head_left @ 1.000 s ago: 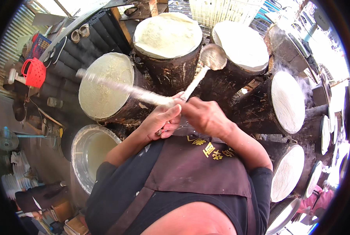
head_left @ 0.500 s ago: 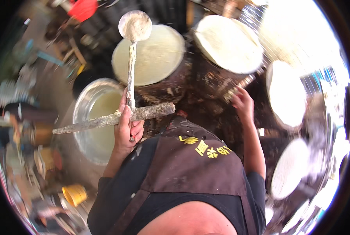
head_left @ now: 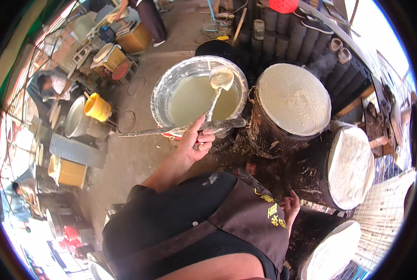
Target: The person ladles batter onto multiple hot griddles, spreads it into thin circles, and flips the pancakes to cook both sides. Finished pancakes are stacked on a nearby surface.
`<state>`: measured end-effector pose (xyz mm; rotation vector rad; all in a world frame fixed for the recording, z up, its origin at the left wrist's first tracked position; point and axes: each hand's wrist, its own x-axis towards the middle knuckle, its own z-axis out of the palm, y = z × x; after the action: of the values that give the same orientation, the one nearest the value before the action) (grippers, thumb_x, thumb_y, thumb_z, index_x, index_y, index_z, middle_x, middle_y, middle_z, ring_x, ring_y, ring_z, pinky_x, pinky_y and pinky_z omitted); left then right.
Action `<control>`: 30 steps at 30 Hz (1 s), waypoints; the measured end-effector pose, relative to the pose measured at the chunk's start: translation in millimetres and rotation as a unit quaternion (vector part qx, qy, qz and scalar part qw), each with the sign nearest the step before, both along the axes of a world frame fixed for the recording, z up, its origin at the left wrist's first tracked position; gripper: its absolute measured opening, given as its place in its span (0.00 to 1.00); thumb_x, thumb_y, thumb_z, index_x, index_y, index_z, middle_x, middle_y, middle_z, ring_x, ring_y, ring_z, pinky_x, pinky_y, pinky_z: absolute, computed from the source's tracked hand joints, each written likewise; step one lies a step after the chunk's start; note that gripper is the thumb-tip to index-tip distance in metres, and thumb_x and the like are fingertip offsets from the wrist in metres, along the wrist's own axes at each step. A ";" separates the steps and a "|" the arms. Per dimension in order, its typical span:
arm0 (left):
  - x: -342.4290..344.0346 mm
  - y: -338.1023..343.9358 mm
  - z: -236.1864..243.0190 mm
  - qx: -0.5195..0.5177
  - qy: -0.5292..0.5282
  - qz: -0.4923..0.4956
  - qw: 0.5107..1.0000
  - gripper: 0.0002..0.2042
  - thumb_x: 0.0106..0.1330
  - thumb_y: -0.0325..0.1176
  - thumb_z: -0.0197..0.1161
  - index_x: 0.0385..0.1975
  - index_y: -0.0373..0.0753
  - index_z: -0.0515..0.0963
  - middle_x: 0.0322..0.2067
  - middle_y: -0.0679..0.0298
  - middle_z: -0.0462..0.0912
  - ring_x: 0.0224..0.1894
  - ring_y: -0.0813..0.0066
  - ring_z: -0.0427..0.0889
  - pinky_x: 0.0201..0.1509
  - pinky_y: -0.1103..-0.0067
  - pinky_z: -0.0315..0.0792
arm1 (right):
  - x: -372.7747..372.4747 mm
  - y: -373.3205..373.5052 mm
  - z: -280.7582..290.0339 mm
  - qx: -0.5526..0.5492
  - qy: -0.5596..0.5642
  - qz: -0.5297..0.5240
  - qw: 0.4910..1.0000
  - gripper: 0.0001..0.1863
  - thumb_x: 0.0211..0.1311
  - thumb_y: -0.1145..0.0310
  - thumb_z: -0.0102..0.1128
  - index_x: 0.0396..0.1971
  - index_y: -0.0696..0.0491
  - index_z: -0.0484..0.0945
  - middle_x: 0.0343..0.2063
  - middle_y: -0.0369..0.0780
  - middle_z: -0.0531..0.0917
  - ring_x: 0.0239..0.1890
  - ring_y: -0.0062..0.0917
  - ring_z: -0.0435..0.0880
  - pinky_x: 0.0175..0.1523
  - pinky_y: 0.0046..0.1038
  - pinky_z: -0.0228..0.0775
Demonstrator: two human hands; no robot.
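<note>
My left hand (head_left: 192, 141) is closed round a ladle (head_left: 222, 78) and a long flat stick (head_left: 229, 124), both crusted with batter. The ladle's bowl hangs over a big metal basin (head_left: 161, 84) of pale, cloudy liquid. Crosswise to its handle lies the stick, near the basin's close rim. At the right of my apron, my right hand (head_left: 290, 207) hangs with loosely bent fingers and nothing visible in it; part of it is hidden by the apron. Nearest to it are dark drum stoves topped with round sheets of batter (head_left: 351, 169).
Another batter-topped drum (head_left: 275, 133) stands just right of the basin. Dark cylinders (head_left: 283, 39) line the back, under a red perforated bowl (head_left: 283, 5). On the left are a yellow bucket (head_left: 97, 108), boxes (head_left: 70, 171) and other people (head_left: 153, 21).
My view has swung left. The ladle and stick in my left hand now extend toward the basin, where before the ladle appeared over a drum. My right hand has drawn back beside the apron.
</note>
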<state>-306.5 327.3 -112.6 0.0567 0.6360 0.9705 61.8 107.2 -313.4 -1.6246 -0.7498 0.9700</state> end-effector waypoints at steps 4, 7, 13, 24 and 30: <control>-6.0 1.8 -4.6 0.030 0.021 0.016 0.999 0.15 0.68 0.47 0.57 0.29 0.44 0.65 0.18 0.73 0.62 0.13 0.90 0.60 0.07 0.89 0.54 | -0.6 16.0 15.0 0.051 -0.208 0.078 0.974 0.19 0.61 0.76 0.55 0.53 0.53 0.73 0.20 0.34 0.79 0.20 0.15 0.76 0.24 0.18 0.70; -24.1 9.5 -15.3 0.024 -0.043 0.009 0.999 0.08 0.68 0.44 0.57 0.43 0.57 0.69 0.22 0.72 0.61 0.15 0.90 0.60 0.09 0.90 0.53 | -13.0 28.3 21.7 0.097 -0.255 0.075 0.959 0.19 0.59 0.78 0.55 0.52 0.52 0.74 0.17 0.34 0.79 0.17 0.15 0.75 0.24 0.19 0.69; -62.0 26.6 -16.8 0.019 -0.025 -0.001 1.000 0.10 0.68 0.45 0.57 0.47 0.60 0.69 0.23 0.71 0.61 0.16 0.89 0.60 0.10 0.90 0.54 | -11.3 45.5 -60.6 0.083 -0.267 0.094 0.956 0.20 0.57 0.79 0.56 0.51 0.52 0.75 0.18 0.36 0.80 0.18 0.16 0.77 0.25 0.21 0.71; -126.8 42.6 -24.3 -0.008 0.016 -0.034 0.999 0.19 0.71 0.45 0.52 0.62 0.68 0.62 0.23 0.71 0.61 0.16 0.89 0.59 0.12 0.88 0.53 | -200.1 236.0 210.0 0.156 -0.321 0.294 0.887 0.17 0.57 0.76 0.59 0.48 0.58 0.76 0.26 0.40 0.80 0.28 0.24 0.80 0.35 0.25 0.72; -146.8 52.4 -30.9 0.030 0.050 -0.112 0.992 0.26 0.72 0.47 0.50 0.68 0.70 0.50 0.24 0.70 0.59 0.17 0.87 0.57 0.15 0.88 0.56 | -290.7 283.6 235.0 0.282 -0.399 0.459 0.742 0.21 0.53 0.70 0.64 0.49 0.57 0.75 0.39 0.47 0.80 0.37 0.40 0.81 0.42 0.35 0.75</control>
<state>-453.3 379.6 -143.5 0.2266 0.6760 0.7723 -228.9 390.9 -78.4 -1.0068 -2.3406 0.4920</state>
